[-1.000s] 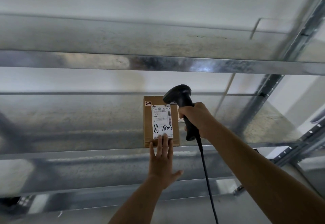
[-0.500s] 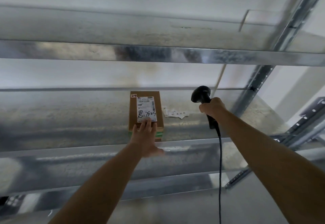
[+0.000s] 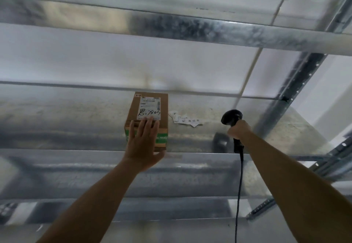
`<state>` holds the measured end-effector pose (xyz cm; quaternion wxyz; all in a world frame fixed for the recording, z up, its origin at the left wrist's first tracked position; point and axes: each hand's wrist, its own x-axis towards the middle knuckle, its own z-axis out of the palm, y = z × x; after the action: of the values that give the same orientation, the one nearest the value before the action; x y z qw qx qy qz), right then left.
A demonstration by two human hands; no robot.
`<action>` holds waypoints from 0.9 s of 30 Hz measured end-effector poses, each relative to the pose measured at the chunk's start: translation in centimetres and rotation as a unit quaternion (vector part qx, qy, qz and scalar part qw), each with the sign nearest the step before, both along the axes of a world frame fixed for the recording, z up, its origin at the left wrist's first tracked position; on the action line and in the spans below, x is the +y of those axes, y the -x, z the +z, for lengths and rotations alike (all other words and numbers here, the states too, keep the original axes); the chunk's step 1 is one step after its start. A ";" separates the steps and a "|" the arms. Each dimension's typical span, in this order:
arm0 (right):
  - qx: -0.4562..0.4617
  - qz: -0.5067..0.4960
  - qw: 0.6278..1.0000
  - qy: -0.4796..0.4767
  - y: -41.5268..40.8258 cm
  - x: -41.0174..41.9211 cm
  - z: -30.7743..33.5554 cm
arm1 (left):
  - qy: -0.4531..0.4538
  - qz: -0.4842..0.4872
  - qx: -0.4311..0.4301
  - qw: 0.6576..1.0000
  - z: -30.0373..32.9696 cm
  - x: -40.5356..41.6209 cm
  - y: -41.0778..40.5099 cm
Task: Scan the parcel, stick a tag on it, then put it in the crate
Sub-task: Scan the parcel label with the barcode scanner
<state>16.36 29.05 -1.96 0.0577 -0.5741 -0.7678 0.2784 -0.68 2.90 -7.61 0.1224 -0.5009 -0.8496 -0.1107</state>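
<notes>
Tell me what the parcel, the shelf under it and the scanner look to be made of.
Parcel: brown corrugated cardboard, matte, with a white paper label and green print on its near face.
Shelf: likely galvanised steel, with a mottled grey sheen.
Scanner: probably black plastic, slightly glossy, gripped by the right hand.

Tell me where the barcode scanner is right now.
In the head view the barcode scanner is right of centre, gripped in the right hand over the metal shelf, right of the cardboard parcel and the paper scraps.

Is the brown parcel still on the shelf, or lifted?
On the shelf: the parcel rests on it, left hand flat against its front.
</notes>
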 end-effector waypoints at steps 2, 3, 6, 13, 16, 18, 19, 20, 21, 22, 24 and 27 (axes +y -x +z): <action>0.002 0.008 1.000 0.008 0.0 0.5 -1.3 | -0.009 0.008 0.008 1.000 -0.3 0.3 -0.1; 0.003 0.013 1.000 0.009 0.0 0.7 -1.8 | -0.010 0.010 0.011 1.000 -0.5 0.4 -0.1; 0.014 0.016 1.000 0.003 0.1 1.6 -2.7 | -0.008 0.012 0.014 1.000 -1.1 0.5 0.2; 0.011 0.014 0.999 -0.043 -0.1 2.6 -4.4 | 0.005 0.028 0.017 0.999 -1.2 0.6 -0.1; 0.016 0.017 0.999 -0.046 -0.1 3.0 -4.7 | 0.016 0.032 0.021 0.999 -1.1 0.7 -0.1; 0.017 0.019 0.999 -0.048 0.3 3.1 -4.6 | 0.017 0.034 0.021 0.999 -1.0 0.7 -0.1; 0.018 0.021 0.998 -0.050 0.4 3.1 -4.5 | 0.017 0.034 0.020 0.999 -1.1 0.7 -0.2; 0.020 0.024 0.998 -0.054 0.6 3.3 -4.4 | 0.015 0.034 0.019 0.999 -1.1 0.7 -0.2; 0.023 0.025 0.998 -0.057 0.9 3.4 -4.3 | 0.014 0.035 0.018 0.999 -1.1 0.8 -0.2; 0.027 0.023 0.998 -0.057 1.1 3.6 -4.1 | 0.014 0.035 0.016 0.999 -1.2 0.8 -0.2; 0.037 0.019 0.998 -0.054 1.5 4.1 -3.8 | 0.017 0.035 0.015 0.999 -1.2 0.8 -0.2; 0.046 0.023 0.998 -0.047 1.9 4.9 -3.8 | 0.022 0.041 0.017 0.999 -1.3 0.8 -0.1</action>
<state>14.45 33.97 -5.76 0.1131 -0.5393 -0.7900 0.2690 -0.61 3.69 -8.93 0.1306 -0.4703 -0.8693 -0.0786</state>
